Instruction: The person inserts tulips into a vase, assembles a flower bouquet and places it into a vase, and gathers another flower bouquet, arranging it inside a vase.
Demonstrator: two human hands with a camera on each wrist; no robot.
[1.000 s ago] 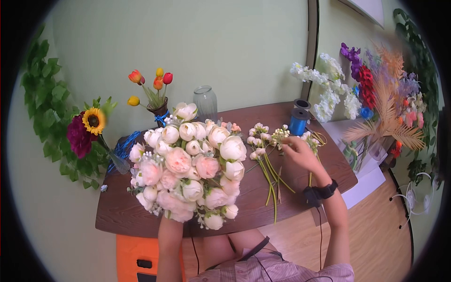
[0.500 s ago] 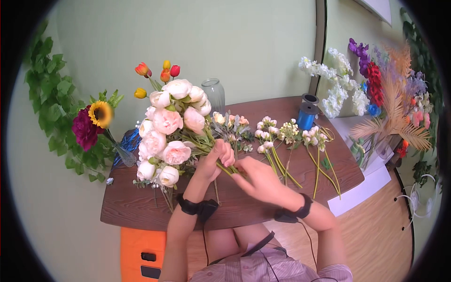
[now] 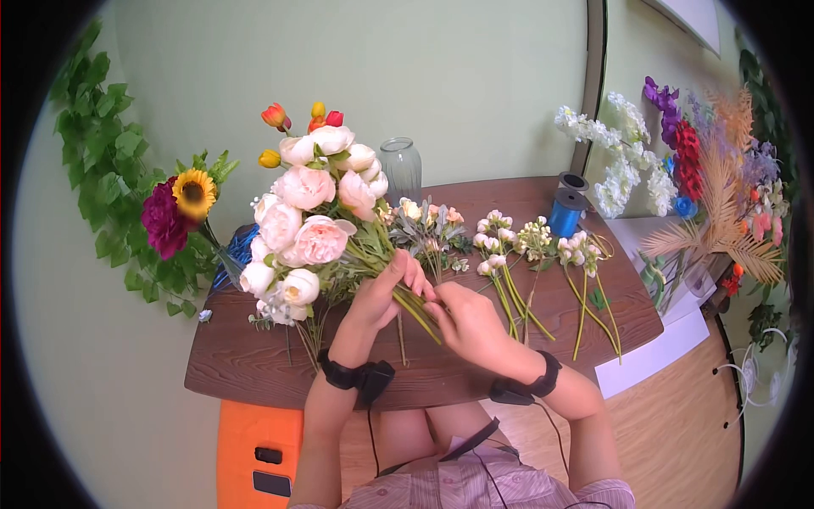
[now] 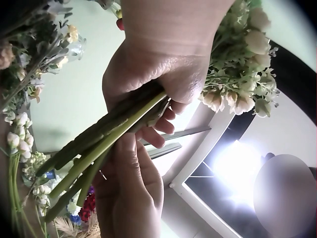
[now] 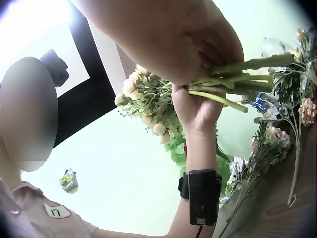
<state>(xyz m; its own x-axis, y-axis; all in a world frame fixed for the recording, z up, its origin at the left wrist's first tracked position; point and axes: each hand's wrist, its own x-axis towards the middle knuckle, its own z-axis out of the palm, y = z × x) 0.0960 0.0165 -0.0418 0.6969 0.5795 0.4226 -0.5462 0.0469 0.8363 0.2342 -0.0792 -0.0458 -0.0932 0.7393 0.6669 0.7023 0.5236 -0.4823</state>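
A bouquet of white and pale pink peonies [image 3: 309, 208] leans to the left above the table, its blooms up and its stems [image 4: 94, 148] slanting down to the right. My left hand [image 3: 379, 293] wraps its fingers around the green stems. Just below that grip, my right hand [image 3: 476, 324] pinches the stems with its thumb along them, close to the left fingertips. Cut stem ends [image 5: 242, 106] poke out past both hands in the right wrist view. To the right of my hands lie small white flower sprigs [image 3: 492, 242] on long green stems.
On the wooden table [image 3: 475, 377] stand a glass vase [image 3: 401, 170], a blue ribbon spool [image 3: 566, 212] and tulips [image 3: 273, 116] at the back. A sunflower [image 3: 195, 195] stands left. Peach and grey-leaved sprigs [image 3: 432, 229] lie behind my hands. Tall mixed flowers [image 3: 687, 153] fill the right side.
My right hand has come from the small white sprigs to the bouquet's stems. The bouquet has tipped leftward, showing its stems; over the last half second both hands stay at the stems.
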